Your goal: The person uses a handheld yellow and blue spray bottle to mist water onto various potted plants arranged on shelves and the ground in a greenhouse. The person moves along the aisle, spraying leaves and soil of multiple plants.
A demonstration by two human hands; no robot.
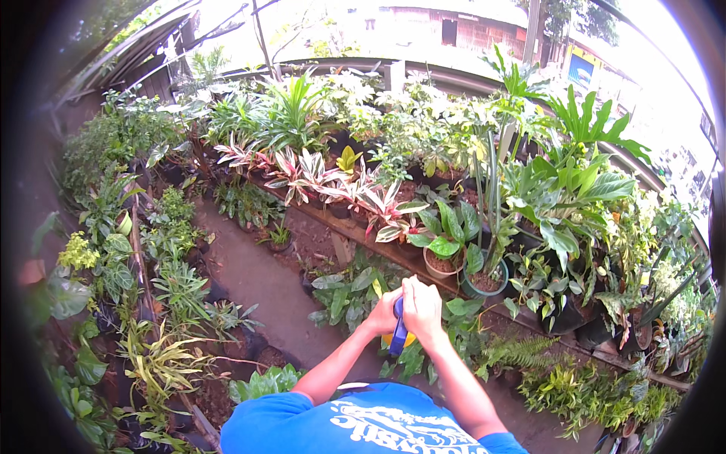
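Observation:
Both my hands are together in front of my chest, around a blue-handled object with a yellow part below it; its kind is hard to tell. My left hand is on its left side, and my right hand wraps its upper right side, fingertips pointing away from me. Just beyond my hands, a small light pot with a broad-leaved green plant and a teal plastic pot stand at the edge of a wooden shelf. Which fingers grip the handle is partly hidden.
A wooden plank shelf of potted plants, some with pink-and-white leaves, runs diagonally ahead. Leafy plants grow below it. A dirt path lies to the left, with more plants beyond. A large-leaved plant leans at the right.

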